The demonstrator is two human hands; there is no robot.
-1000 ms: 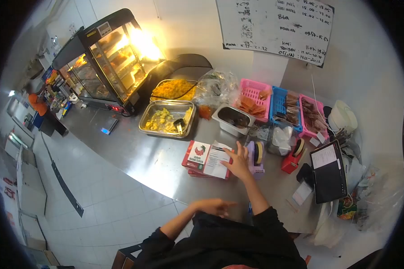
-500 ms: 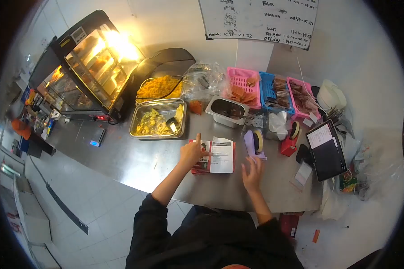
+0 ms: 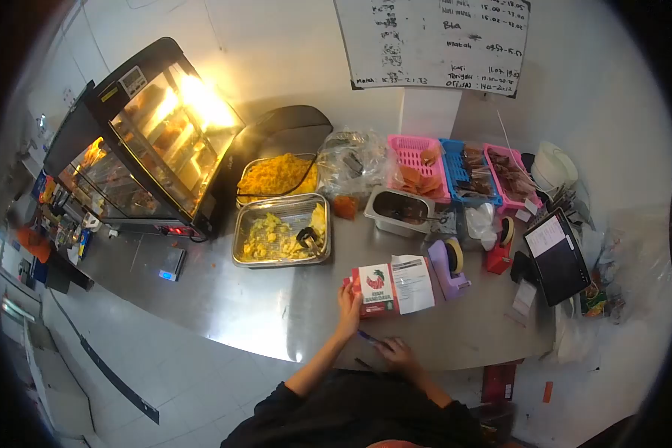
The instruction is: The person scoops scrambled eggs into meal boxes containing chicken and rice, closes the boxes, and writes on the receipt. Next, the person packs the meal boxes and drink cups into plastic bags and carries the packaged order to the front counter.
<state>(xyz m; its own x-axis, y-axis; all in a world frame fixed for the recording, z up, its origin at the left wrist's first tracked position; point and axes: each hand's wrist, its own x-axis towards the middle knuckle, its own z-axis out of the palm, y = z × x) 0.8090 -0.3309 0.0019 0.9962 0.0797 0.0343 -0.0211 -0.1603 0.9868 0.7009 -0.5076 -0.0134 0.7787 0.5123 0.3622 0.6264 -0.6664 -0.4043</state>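
Note:
A red and white printed food box [image 3: 376, 290] lies near the front of the steel table, with a white printed receipt [image 3: 414, 286] on its right part. My left hand [image 3: 348, 312] grips the box's left edge, fingers against its side. Close to the table's front edge, my right hand [image 3: 399, 355] is closed around a slim blue pen [image 3: 367, 337], which points up and left toward my left hand. A lilac tape dispenser [image 3: 448, 272] stands just right of the receipt.
Behind the box are a metal tray of yellow food [image 3: 272, 250], a steel tub of dark sauce [image 3: 399, 222] and a pink basket [image 3: 412, 148]. A lit warming cabinet [image 3: 157, 142] stands left; a red tape dispenser [image 3: 495, 261] and a tablet [image 3: 560, 261] are right.
My left hand has moved off the receipt to the box's left edge. My right hand has come down toward the front edge and now holds a pen. The view has shifted.

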